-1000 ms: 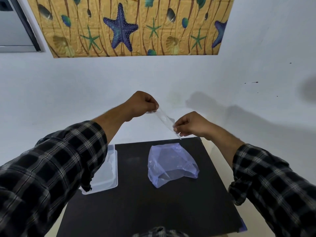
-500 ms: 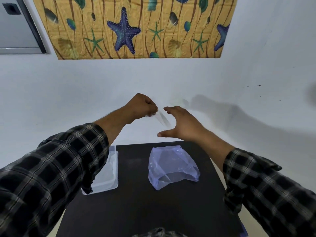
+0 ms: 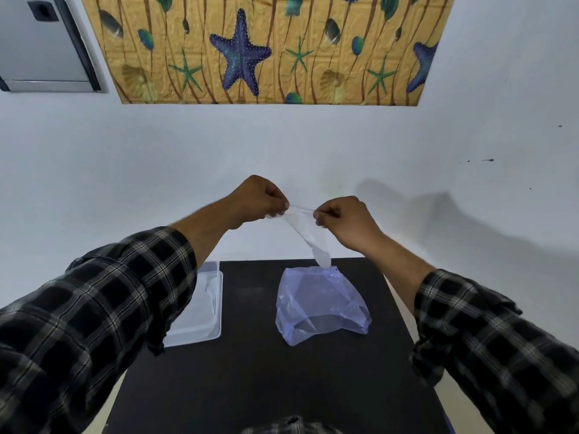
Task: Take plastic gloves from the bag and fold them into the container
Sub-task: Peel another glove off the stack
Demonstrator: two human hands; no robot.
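Over at nine o'clock sits the shallow clear plastic container (image 3: 200, 311) on the black square table (image 3: 266, 386), half hidden under the left checked sleeve (image 3: 103, 311), open and waiting; whether anything lies inside it I cannot tell. Moving right, the left hand (image 3: 255, 200) is up in the air at about eleven o'clock, fingers clenched in a pinch on one end of a thin, see-through plastic glove (image 3: 308, 234). The glove runs taut between the two hands, then trails down toward the table, its loose tail hanging just above the crumpled pale-blue plastic bag (image 3: 319, 303) at the table's centre. Held high like that, I'd say, so the flimsy film hangs free and can be pulled flat before folding. At one o'clock the right hand (image 3: 344, 220) pinches the other end, fingertips closed tight on the film. The bag's mouth gapes toward the wearer, ready for the next draw. Folding looks just about to begin.
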